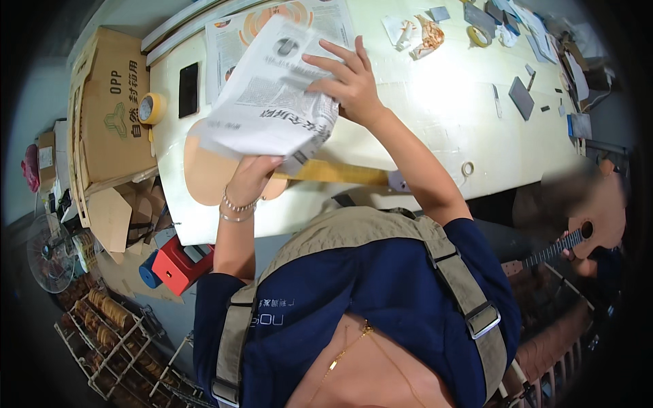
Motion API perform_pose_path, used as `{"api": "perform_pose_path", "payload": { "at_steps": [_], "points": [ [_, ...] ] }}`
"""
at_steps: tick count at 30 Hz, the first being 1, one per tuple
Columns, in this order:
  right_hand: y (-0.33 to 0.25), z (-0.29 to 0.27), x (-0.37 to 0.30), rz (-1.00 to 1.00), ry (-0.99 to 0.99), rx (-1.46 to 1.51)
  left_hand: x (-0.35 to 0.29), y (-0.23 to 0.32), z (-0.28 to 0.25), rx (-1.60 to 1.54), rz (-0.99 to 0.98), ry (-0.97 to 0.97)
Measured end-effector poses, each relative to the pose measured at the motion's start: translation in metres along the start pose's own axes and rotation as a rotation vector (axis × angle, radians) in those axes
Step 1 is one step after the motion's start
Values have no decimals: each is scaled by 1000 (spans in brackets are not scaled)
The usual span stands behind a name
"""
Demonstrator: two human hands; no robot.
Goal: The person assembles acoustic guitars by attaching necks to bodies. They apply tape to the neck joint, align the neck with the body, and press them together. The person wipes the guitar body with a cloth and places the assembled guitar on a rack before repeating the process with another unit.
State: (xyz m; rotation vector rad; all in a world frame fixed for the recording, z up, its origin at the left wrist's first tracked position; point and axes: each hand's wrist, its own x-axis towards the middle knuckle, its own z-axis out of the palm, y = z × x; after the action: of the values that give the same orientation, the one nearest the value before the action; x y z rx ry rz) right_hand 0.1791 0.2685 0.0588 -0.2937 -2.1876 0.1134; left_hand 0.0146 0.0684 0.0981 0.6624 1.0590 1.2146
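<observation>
A folded sheet of newspaper [272, 95] is raised over the table, tilted and partly blurred. My left hand [253, 178] pinches its lower edge. Against the sheet's right side, my right hand [350, 81] has its fingers stretched out and spread; its thumb is hidden. Under the paper lies a pale, guitar-shaped wooden body [201, 170], mostly covered. From it a long yellowish neck-like strip [347, 173] runs right, to a light end piece [398, 180] beside my right forearm. Another newspaper [224, 47] lies flat behind the raised one.
On the white table [428, 129] are a black phone [189, 90], a yellow tape roll [152, 108], a small tape ring [467, 168], crumpled paper [428, 35] and a dark flat block [522, 98]. A cardboard box [112, 102] stands left, a red stool [178, 265] below. At right a person holds a guitar [598, 221].
</observation>
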Motion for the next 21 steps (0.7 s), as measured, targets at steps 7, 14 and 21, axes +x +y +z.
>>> {"api": "perform_pose_path", "payload": {
  "at_steps": [7,14,21],
  "points": [
    [-124,-15,-25,1599,160,2181,-26,-37,17,467,665,358],
    [-162,-13,-99,1694,-44,2380,-51,-30,42,526,307,-104],
    [-158,-23,-93,924,-555,857,-63,-21,-15,719,-57,331]
  ]
}}
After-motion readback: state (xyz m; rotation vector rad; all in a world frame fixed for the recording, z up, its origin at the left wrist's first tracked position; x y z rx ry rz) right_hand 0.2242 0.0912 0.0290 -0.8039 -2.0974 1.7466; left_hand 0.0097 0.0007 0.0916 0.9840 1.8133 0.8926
